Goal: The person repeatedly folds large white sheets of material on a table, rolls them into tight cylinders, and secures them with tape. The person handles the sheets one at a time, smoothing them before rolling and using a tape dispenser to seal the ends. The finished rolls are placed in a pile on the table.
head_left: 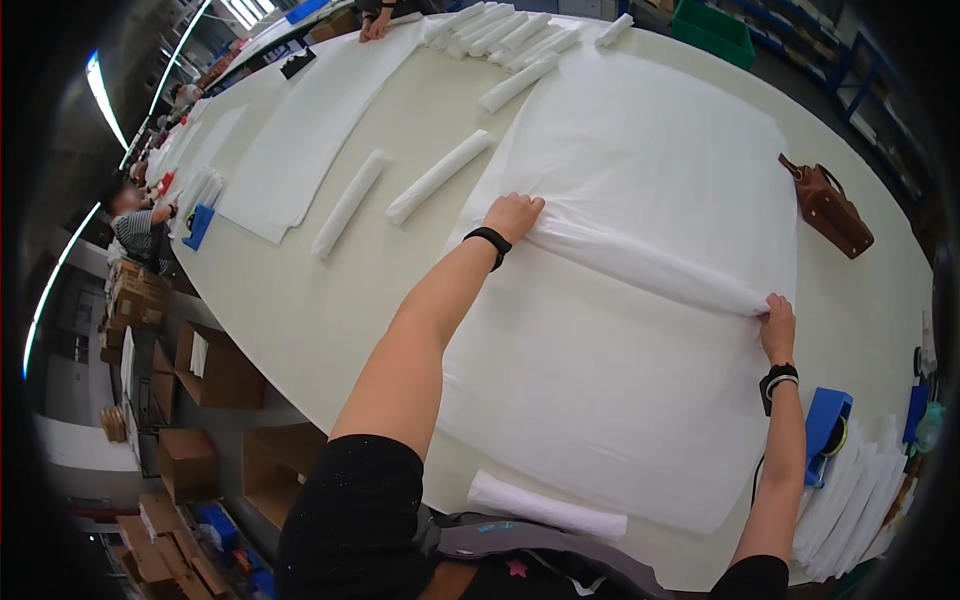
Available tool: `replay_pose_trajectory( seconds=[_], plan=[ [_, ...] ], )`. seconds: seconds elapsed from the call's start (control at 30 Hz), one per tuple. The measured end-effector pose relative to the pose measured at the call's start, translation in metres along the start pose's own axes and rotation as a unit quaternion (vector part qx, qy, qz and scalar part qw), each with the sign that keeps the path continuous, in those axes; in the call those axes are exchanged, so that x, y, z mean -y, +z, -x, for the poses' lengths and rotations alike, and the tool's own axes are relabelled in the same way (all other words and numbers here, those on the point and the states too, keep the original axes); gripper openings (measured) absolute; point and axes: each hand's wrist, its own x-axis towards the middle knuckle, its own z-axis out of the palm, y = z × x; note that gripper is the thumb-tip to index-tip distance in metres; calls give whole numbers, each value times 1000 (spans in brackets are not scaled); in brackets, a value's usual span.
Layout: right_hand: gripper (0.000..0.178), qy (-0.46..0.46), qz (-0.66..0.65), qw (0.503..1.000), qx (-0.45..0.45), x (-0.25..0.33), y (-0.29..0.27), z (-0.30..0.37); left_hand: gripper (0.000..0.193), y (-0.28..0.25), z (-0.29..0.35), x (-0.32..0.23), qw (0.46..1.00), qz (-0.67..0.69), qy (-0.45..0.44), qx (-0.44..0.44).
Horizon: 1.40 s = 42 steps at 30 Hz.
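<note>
A large, thin white sheet [660, 140] lies in front of me on the pale table, with a gathered fold running across its middle. My left hand [514, 217] is closed on the left end of that fold, a black band on its wrist. At the other end, my right hand [777, 328] grips the sheet's right edge, fingers pinched. Below the fold spreads a smooth white layer [600, 400], and I cannot tell whether it is the same sheet. One white roll [545, 505] rests at the table edge close to my body.
Two white rolls [438, 178] lie left of the sheet, with several more [500, 35] at the far end. A brown leather bag [832, 210] sits at right. Near my right forearm are a blue tape dispenser [827, 430] and piled rolls [850, 505]. Cardboard boxes [215, 365] stand at left.
</note>
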Motion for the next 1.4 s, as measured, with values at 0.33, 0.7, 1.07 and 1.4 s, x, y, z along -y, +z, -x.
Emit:
replay_pose_trajectory(
  seconds=[0.33, 0.7, 1.07, 1.4],
  plan=[
    [53, -17, -26, 986, 163, 75, -70, 222, 69, -2, 224, -20, 993, 70, -8, 98],
    [22, -190, -4, 981, 43, 32, -52, 122, 21, -26, 117, 21, 981, 124, 149, 25],
    [32, -85, 186, 977, 61, 75, -75, 227, 64, -25, 218, -30, 992, 14, 125, -25],
    [36, -20, 75, 988, 136, 26, -62, 134, 45, -17, 120, -1, 988, 134, 49, 53]
  ],
)
